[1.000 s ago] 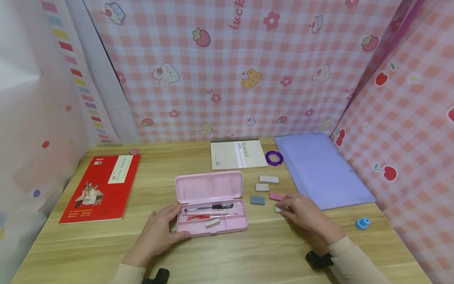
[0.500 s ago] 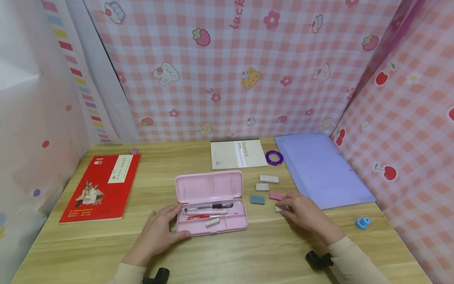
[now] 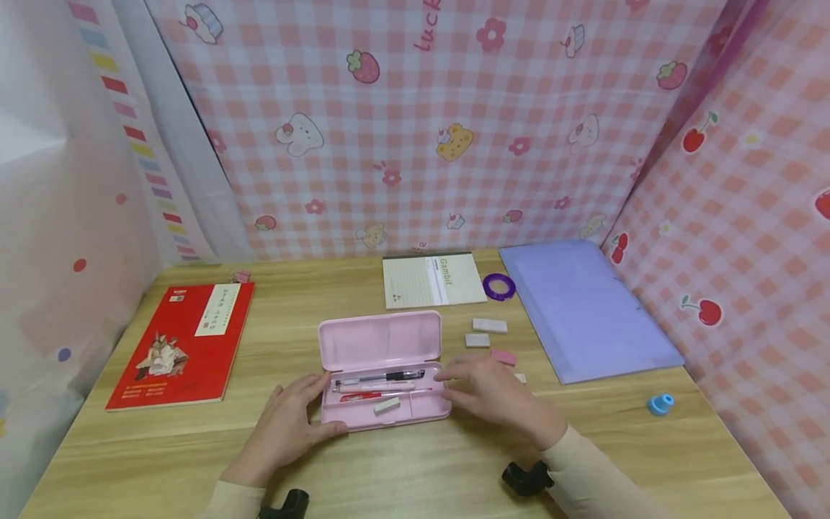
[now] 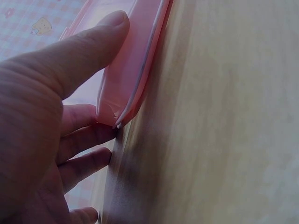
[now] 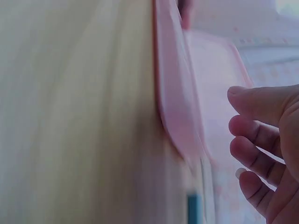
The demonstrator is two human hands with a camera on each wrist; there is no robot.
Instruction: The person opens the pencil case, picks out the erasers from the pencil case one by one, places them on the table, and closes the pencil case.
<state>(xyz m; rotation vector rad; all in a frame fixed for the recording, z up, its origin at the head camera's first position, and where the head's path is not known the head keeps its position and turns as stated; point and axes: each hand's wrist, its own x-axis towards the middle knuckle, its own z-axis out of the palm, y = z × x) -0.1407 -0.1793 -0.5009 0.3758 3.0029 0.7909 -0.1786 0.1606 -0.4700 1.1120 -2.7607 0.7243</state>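
Note:
An open pink pencil case lies on the table, its lid tipped back. Inside are a black pen, a pale pink pen, a red pen and a white eraser. My left hand holds the case's left end, thumb over the front rim and fingers along the side, as the left wrist view shows. Over the case's right end hovers my right hand; its fingers are loosely bent with nothing between them. It mostly covers a blue-grey eraser.
Right of the case lie two pale erasers, a pink eraser and a small white eraser. Behind are a notebook and purple tape. A lilac folder, blue cap-like piece and red book flank them.
My right hand has left the small white eraser on the table and moved left to the case's right end. My left hand keeps its place; the head view has shifted slightly.

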